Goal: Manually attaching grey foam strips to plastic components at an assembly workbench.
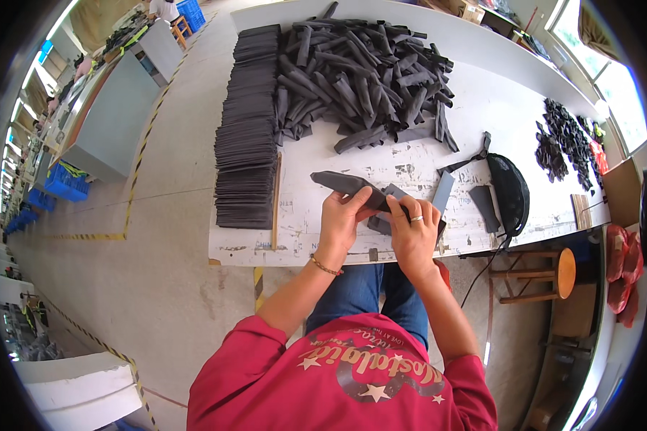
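Between my two hands is a long, dark grey strip of folded fabric (340,182), raised over the front of the white table (309,241). My left hand (343,219) pinches it near its middle, thumb on top. The fingers of my right hand (414,231) close on its right end, partly covering it. Beneath and behind the hands lie more grey pieces, partly hidden, and a lighter grey flat strip (443,189). To their right rest a dark curved piece (485,208) and a black curved pouch-like item (509,192) with a strap and a cord.
A long neat stack of flat dark pieces (246,129) lines the table's left edge, beside a thin wooden strip (276,201). Behind is a heap of curled dark pieces (366,79). Small black pieces (571,140) lie far right. A wooden stool (564,274) stands below the table's right side.
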### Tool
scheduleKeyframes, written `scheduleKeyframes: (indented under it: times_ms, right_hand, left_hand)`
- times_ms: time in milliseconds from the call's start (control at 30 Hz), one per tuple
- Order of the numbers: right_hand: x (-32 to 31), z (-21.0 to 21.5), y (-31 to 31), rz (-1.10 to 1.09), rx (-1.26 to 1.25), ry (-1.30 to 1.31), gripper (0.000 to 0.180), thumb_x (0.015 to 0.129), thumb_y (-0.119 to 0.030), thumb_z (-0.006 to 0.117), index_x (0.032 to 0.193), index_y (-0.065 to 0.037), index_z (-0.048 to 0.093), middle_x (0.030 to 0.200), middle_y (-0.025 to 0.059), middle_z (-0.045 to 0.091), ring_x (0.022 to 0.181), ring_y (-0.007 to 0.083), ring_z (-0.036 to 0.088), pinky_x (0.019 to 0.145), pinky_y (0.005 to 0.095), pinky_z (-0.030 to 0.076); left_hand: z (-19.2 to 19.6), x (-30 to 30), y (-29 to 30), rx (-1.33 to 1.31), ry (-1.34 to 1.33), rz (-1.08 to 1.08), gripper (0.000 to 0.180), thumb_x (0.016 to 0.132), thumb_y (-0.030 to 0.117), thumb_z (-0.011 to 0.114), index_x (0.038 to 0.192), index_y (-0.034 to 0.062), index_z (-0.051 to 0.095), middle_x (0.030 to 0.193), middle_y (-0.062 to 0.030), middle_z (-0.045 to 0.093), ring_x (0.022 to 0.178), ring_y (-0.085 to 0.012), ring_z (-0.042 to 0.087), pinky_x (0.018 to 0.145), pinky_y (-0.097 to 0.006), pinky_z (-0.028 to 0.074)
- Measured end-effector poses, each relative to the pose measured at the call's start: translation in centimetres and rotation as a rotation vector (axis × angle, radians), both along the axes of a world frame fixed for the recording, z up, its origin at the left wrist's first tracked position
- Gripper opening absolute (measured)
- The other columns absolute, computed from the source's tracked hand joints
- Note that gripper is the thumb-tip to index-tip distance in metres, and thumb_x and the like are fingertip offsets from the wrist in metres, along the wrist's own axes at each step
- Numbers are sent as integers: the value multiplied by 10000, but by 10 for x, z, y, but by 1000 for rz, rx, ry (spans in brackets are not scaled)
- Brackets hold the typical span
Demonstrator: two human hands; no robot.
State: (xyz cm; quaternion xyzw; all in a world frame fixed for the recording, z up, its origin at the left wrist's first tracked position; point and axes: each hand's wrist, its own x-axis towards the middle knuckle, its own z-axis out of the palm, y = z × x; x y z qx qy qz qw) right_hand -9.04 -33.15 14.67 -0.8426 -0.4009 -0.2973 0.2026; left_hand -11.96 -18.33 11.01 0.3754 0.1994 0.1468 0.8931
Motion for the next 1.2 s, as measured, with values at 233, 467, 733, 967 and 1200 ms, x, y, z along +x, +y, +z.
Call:
scheduleKeyframes:
  times_ms: [233,467,733,967,1200]
  right_hand:
    - [-24,-15,26,32,234,286,519,761,-58,719,1247,-55,539,1096,156,544,997,345,526,855,439,416]
    - [-26,-21,33,66,253,301,425,741,-28,726,1118,-23,531,1100,179,553,1015,372,529,873,459,421]
    - [-12,-20,16,253,207,324,242,749,-29,718,957,-41,596,1000,148,556,891,331,564,730,421,480]
    - [-24,-9,16,184,163,272,233,742,-43,733,940,-63,613,1013,144,534,852,334,562,734,430,475]
    - [-15,-2,22,260,121,211,211,731,-16,726,911,-46,620,1006,134,546,842,321,563,733,413,476]
  left_hand:
    - [12,3,-6,-191,-278,-121,271,915,210,648,1076,14,553,974,-140,676,1066,-273,620,940,-385,489]
    - [-3,-2,-4,-125,-346,-214,253,1007,281,468,1055,40,531,1020,-171,674,1145,-323,579,1003,-420,433]
    - [2,-4,-3,-252,-336,-137,278,998,271,491,1096,23,570,1120,-203,647,1111,-265,601,918,-380,479]
    - [11,-8,19,-294,-232,-67,334,979,285,533,1142,-5,558,1081,-166,650,1154,-290,573,923,-400,476]
    - [7,-8,10,-273,-299,-12,304,992,292,507,1108,16,559,868,-86,632,1127,-305,582,908,-382,492]
